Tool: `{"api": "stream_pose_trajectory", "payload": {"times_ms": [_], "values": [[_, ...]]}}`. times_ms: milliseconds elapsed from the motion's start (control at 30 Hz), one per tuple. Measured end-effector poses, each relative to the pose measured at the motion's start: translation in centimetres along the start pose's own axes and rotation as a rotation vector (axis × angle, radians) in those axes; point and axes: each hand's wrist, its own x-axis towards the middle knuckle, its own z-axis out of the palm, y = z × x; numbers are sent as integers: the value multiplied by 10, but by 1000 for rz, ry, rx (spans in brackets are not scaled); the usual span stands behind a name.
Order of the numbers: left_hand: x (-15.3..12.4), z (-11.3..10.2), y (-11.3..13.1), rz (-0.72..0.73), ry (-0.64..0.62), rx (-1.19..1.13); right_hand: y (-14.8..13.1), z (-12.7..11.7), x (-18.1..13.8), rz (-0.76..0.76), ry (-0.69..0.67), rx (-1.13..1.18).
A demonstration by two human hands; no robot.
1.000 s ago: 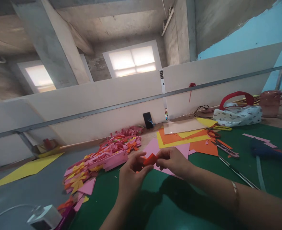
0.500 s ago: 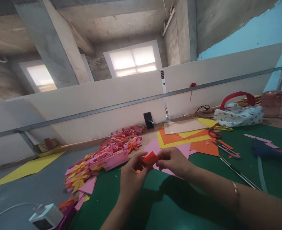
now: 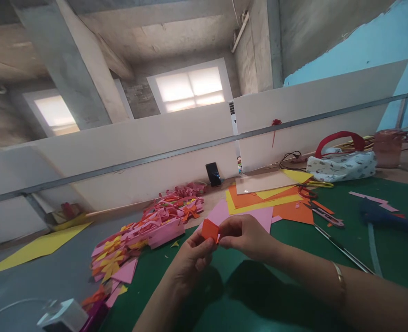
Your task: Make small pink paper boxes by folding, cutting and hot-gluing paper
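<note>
A small folded piece of orange paper (image 3: pixel 210 229) is held up over the green mat (image 3: pixel 259 295). My left hand (image 3: pixel 195 251) pinches its lower edge between thumb and fingers. From the other side, my right hand (image 3: pixel 247 235) has its thumb and index fingertips closed on the paper's right edge. Behind both hands lie pink sheets (image 3: pixel 263 216). To the left is a long heap of pink, orange and yellow paper strips and cut pieces (image 3: pixel 162 214).
Orange and yellow sheets (image 3: pixel 238 198) lie at the back under a pale board (image 3: pixel 262 182). Right of them are scissors (image 3: pixel 315 184), a pink utility knife (image 3: pixel 328 216) and a metal rod (image 3: pixel 342 249). A phone (image 3: pixel 213 174) leans on the partition. A white charger (image 3: pixel 63 316) sits front left.
The orange paper has turned so a broader square face shows, and it has shifted slightly left. My left hand has rotated and lowered, its thumb now across the paper's front.
</note>
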Motion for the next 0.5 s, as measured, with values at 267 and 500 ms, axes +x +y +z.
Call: {"api": "stream_pose_trajectory", "payload": {"times_ms": [267, 500], "values": [[2, 2, -3, 65, -10, 223, 1, 2, -2, -36, 59, -133], [6, 1, -6, 288, 77, 393, 3, 1, 0, -55, 84, -248]]}}
